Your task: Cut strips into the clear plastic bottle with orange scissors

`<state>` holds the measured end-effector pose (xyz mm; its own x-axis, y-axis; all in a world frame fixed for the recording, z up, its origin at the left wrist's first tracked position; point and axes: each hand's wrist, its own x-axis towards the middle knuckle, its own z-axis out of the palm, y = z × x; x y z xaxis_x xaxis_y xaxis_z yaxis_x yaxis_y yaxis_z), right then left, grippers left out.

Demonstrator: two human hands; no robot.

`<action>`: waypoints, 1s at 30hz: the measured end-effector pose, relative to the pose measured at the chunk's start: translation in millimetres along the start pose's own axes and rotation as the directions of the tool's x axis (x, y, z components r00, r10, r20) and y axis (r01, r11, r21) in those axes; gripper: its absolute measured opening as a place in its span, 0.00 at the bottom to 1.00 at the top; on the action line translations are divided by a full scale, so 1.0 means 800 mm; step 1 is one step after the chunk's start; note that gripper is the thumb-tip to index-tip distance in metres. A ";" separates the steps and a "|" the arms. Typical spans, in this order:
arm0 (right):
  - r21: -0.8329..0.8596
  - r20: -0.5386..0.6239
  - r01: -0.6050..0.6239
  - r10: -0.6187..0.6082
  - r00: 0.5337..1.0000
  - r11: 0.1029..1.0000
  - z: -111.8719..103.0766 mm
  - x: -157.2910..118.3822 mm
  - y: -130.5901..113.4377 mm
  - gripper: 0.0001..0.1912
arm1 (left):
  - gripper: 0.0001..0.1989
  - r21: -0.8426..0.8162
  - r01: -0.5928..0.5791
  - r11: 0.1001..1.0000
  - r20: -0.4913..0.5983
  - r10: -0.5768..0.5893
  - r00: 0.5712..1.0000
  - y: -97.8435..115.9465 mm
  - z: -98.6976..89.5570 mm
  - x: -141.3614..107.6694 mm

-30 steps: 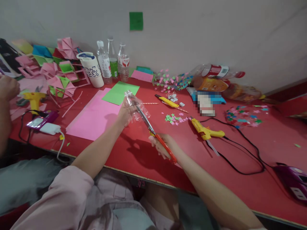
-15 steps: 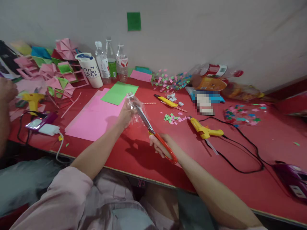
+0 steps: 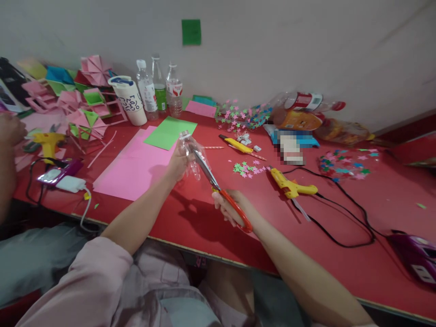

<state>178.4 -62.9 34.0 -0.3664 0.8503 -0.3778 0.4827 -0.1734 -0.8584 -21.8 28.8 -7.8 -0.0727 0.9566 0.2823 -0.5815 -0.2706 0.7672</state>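
Note:
My left hand (image 3: 177,162) is closed around a cut piece of clear plastic bottle (image 3: 195,169), its neck end pointing up and away. In my right hand (image 3: 229,206) is a pair of scissors (image 3: 235,210) with red handles. The metal blades reach up and left to the bottle piece, and their tips overlap its plastic; whether they are cutting cannot be made out. Both hands are above the red table, right of some pink paper sheets (image 3: 126,175) and a green sheet (image 3: 168,131).
To the right lie a yellow glue gun (image 3: 289,184) with a black cord, small paper stars (image 3: 247,169) and a yellow utility knife (image 3: 238,144). Plastic bottles (image 3: 174,97) and a white tumbler (image 3: 131,102) stand behind. At left are paper crafts (image 3: 86,125) and another person's hand (image 3: 12,129).
The scissor blades look closer together than before. The hands and the bottle piece have hardly moved, and the whole view has shifted slightly.

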 end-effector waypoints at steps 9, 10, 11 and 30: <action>0.006 0.035 0.051 -0.051 0.998 0.999 -0.003 -0.002 -0.001 0.24 | 0.23 0.030 -0.018 0.999 -0.018 0.018 1.000 0.005 0.001 0.001; 0.001 0.039 0.048 -0.048 0.998 0.999 -0.004 -0.002 -0.001 0.24 | 0.23 0.031 -0.023 0.999 -0.020 0.024 1.000 0.006 0.001 0.001; -0.003 0.044 0.045 -0.045 0.998 0.999 -0.004 -0.002 -0.001 0.24 | 0.24 0.036 -0.026 0.999 -0.022 0.027 0.999 0.006 0.001 0.001; 0.006 0.011 -0.040 0.040 0.999 0.999 0.005 0.008 0.011 0.27 | 0.30 0.040 -0.043 0.998 0.006 0.042 0.999 -0.005 0.003 -0.003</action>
<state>177.3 -61.0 22.2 -0.3554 0.8374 -0.4152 0.4918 -0.2102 -0.8449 -17.3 27.6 -10.1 -0.0924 0.9435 0.3182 -0.5452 -0.3153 0.7767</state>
